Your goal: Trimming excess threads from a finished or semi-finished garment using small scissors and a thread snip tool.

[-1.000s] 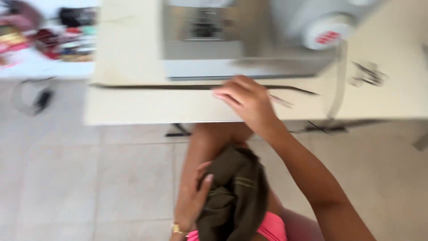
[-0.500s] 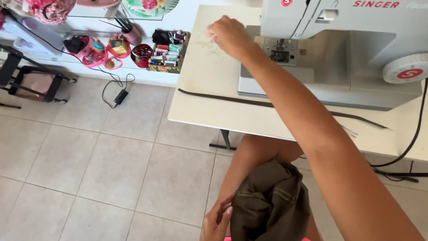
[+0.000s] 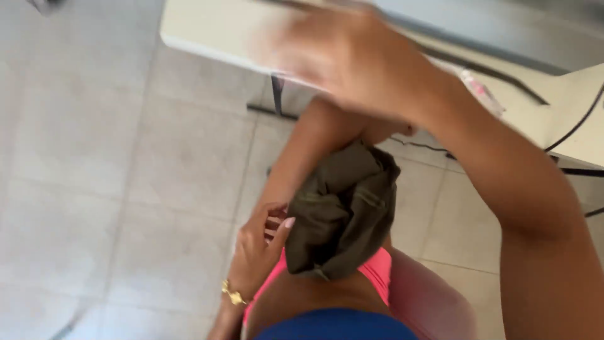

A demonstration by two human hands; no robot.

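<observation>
A bunched olive-green cloth (image 3: 343, 211) lies on my lap. My left hand (image 3: 261, 242), with a gold bracelet at the wrist, grips its left edge, thumb pressed against the fabric. My right hand (image 3: 352, 60) is blurred in mid-air in front of the cream sewing table's edge (image 3: 207, 38), well above the cloth. Motion blur hides whether its fingers hold anything. My right forearm runs down the right side of the view.
The grey base of a sewing machine (image 3: 478, 28) sits on the table at top right, with a dark strip and a black cable (image 3: 579, 119) beside it. The table's black metal leg (image 3: 275, 94) stands on the pale tiled floor (image 3: 113, 164).
My right hand has pulled back from the far tabletop toward me. The view has tilted down, so the shelf of sewing items is out of sight. My left hand stays on the cloth.
</observation>
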